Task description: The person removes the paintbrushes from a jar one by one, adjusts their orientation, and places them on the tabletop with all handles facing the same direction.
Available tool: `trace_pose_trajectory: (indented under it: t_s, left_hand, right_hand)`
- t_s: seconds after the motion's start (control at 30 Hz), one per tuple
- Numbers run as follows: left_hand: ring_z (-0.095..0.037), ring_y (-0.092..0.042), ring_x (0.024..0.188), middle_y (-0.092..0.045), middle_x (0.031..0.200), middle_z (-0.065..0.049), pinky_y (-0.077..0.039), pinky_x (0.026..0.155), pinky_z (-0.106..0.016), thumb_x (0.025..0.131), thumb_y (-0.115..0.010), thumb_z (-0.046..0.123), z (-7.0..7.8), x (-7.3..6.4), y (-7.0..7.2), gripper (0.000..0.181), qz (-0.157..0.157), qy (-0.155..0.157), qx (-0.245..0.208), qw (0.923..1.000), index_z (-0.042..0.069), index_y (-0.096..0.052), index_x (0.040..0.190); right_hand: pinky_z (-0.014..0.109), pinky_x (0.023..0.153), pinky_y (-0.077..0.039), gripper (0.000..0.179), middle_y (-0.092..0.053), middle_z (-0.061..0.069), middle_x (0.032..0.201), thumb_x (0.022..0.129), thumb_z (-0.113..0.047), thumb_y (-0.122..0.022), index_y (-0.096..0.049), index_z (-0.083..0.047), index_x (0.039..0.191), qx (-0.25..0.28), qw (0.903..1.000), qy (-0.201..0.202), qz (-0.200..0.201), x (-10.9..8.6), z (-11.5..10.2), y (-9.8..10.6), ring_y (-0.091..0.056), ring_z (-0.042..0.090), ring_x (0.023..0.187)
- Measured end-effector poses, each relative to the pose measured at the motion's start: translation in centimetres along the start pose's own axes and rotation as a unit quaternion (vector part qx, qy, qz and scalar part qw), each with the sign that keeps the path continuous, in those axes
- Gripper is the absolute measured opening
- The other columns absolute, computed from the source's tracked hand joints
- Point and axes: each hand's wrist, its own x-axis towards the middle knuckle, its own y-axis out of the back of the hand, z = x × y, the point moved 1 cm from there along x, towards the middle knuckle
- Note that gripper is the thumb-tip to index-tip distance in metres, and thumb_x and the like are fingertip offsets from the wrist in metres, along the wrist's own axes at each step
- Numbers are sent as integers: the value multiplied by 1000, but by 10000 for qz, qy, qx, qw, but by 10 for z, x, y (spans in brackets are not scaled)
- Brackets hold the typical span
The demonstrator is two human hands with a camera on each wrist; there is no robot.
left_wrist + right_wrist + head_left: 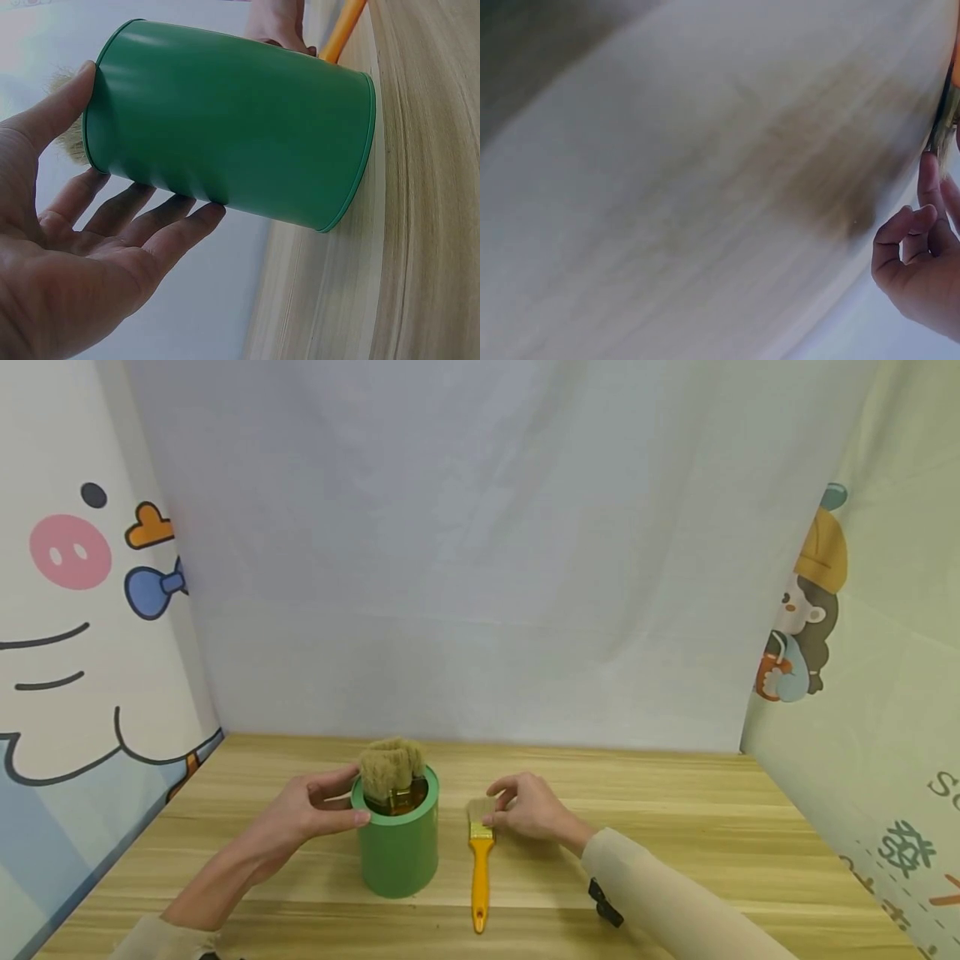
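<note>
A green can (399, 856) stands upright on the table, with tan paintbrush bristles (390, 768) sticking up out of its opening. My left hand (315, 806) holds the can from the left; in the left wrist view its thumb lies at the rim and the fingertips touch the wall. To the right of the can, a paintbrush (481, 868) with a yellow-orange handle lies with its bristles pointing away from me. The thumb and a finger of my right hand (528, 807) pinch it by the bristle end. Only part of that brush shows in the right wrist view, at the edge.
The wood-grain table (637, 810) runs back to a pale hanging cloth (480, 568). Printed cartoon cloths flank it, with a pig-nosed figure (71, 552) on the left and a child in a yellow hat (806, 602) on the right.
</note>
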Motion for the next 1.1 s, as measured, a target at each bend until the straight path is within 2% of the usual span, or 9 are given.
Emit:
trace_pose_trajectory:
  t_s: [0.37, 0.5, 0.57, 0.67, 0.73, 0.93, 1.1]
  left_hand:
    - [-51, -38, 145, -26, 166, -29, -49, 110, -50, 98, -77, 16, -1, 0, 0, 88, -1, 30, -3, 10000, -3, -23, 165]
    - [-51, -39, 145, -27, 166, -29, -49, 110, -50, 98, -77, 16, -1, 0, 0, 88, -3, -9, -18, 10000, -3, -23, 165]
    - [-51, -39, 145, -27, 166, -29, -49, 110, -49, 98, -77, 16, -1, 0, 0, 88, 2, -6, -15, 10000, -3, -23, 165]
    - [-51, -39, 145, -27, 166, -29, -49, 109, -49, 98, -77, 16, -1, 1, -1, 88, 7, 24, -7, 10000, -3, -23, 165]
    - [-51, -39, 145, -26, 167, -29, -49, 110, -50, 98, -77, 17, -1, 1, -1, 88, 12, 44, 7, 10000, -3, -23, 165]
    - [-51, -38, 145, -25, 167, -29, -48, 110, -50, 98, -77, 16, -1, 0, 0, 89, 50, 26, 29, 10000, -4, -22, 165]
    - [-51, -38, 146, -25, 167, -30, -48, 111, -50, 98, -77, 17, 0, 1, -1, 89, 52, 21, 35, 10000, -4, -22, 165]
  right_hand:
    - [46, 87, -58, 42, -75, 5, 99, 89, -16, -87, -72, -1, 126, 77, 9998, 104, -143, -2, 4, 4, -68, 17, 85]
    - [36, 72, -55, 42, -73, 9, 107, 89, -14, -87, -73, -3, 127, 102, 9997, 138, -181, -3, 5, 7, -59, 13, 70]
    - [29, 61, -50, 44, -71, 12, 112, 89, -13, -87, -73, -4, 128, 125, 9997, 100, -194, -5, 4, 9, -52, 12, 62]
    - [26, 54, -43, 44, -69, 16, 117, 88, -12, -88, -73, -4, 129, 157, 9997, 97, -158, -6, 3, 14, -47, 11, 58]
    - [24, 53, -41, 44, -69, 17, 117, 88, -12, -88, -74, -3, 128, 164, 9997, 156, -130, -6, 2, 17, -44, 11, 56]
    - [24, 56, -39, 37, -70, 22, 112, 90, -11, -85, -75, 0, 124, 256, 9975, 661, -9, -6, -3, 28, -42, 11, 59]
    - [24, 58, -40, 34, -72, 19, 108, 91, -11, -84, -76, -1, 123, 501, 9952, 835, 91, -9, -11, 33, -46, 13, 64]
